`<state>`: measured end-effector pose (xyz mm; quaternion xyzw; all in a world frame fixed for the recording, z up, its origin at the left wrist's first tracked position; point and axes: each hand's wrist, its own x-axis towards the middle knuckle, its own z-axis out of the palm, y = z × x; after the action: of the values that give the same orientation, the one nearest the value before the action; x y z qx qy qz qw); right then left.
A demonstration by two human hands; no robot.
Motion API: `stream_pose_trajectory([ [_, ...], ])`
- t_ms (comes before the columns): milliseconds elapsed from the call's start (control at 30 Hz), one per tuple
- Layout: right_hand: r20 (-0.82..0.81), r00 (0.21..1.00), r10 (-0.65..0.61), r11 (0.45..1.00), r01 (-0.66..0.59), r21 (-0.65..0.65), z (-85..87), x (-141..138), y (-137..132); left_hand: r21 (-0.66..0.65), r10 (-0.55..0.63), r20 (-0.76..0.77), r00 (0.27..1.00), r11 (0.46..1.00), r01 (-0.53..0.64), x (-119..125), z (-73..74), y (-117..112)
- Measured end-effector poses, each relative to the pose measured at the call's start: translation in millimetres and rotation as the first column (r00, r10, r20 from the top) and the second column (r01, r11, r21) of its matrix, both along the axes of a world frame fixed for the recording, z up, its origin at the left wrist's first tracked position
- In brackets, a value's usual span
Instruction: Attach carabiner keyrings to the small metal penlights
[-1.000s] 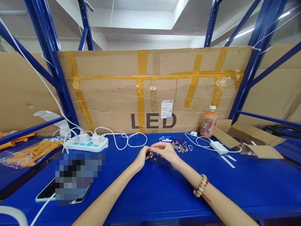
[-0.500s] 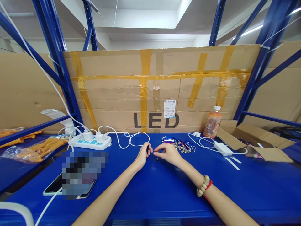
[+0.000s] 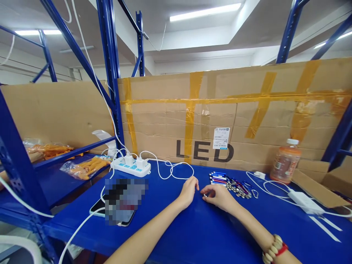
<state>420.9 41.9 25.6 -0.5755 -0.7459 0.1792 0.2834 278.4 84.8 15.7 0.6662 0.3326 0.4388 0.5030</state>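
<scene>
My right hand (image 3: 218, 197) is low over the blue table, its thumb and forefinger closed around a small shiny metal piece (image 3: 205, 195). Just left of it, my left hand (image 3: 189, 192) is curled with the fingers tucked in. Whatever those fingers may hold is hidden from view. Behind and to the right of my right hand lies a pile of slim blue, red and silver metal pieces (image 3: 230, 184) with small round silver parts and clips. The two hands are close together but apart.
A white power strip (image 3: 131, 167) with plugs and cables stands at the back left, behind a phone (image 3: 96, 208). On the right are an orange-tinted bottle (image 3: 286, 163), a white adapter (image 3: 306, 201) and an open cardboard box (image 3: 320, 189). A tall cardboard sheet (image 3: 165, 124) closes the back.
The view has turned left, so everything sits further right. My right thumb and forefinger have come down onto the small metal piece that lay on the table. My left hand stays curled.
</scene>
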Motion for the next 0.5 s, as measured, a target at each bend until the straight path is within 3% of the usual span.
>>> stream_pose_trajectory([
  [300,0.025,1.000,-0.012,0.997,0.010,0.081,-7.6,4.3,4.1,0.035,0.031,-0.074,0.997,0.999,-0.028,-0.2,7.5,-4.4],
  [500,0.038,0.998,-0.044,0.996,0.041,0.081,-5.7,5.6,3.1,-0.024,0.019,-0.064,0.998,0.999,-0.021,1.3,4.2,-4.7],
])
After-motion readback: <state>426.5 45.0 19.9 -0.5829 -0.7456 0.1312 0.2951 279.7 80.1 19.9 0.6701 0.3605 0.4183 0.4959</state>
